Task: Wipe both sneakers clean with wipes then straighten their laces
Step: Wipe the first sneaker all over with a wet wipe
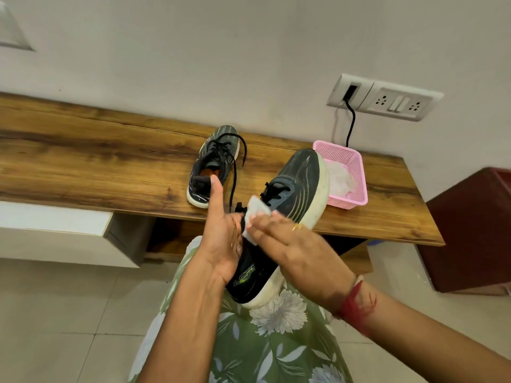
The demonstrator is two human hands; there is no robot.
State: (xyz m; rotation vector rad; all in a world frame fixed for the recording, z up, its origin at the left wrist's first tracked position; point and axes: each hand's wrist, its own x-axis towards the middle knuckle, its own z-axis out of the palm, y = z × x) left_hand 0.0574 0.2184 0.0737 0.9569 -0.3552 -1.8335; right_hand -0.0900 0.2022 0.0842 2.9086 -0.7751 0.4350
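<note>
As left grip (221,244) clasps a sneaker (298,183), right grip (298,250) pressing a wipe (255,211) on it, pink basket (359,178) beyond holds crumpled wipes (340,179).

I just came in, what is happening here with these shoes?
A person is cleaning shoes. The left hand holds a dark sneaker with a white sole in the air, and the right hand presses a white wipe against it near the laces. The second dark sneaker lies on the brown wooden shelf, its black laces loose. A pink plastic basket holding white crumpled wipes stands on the shelf at the right.
</note>
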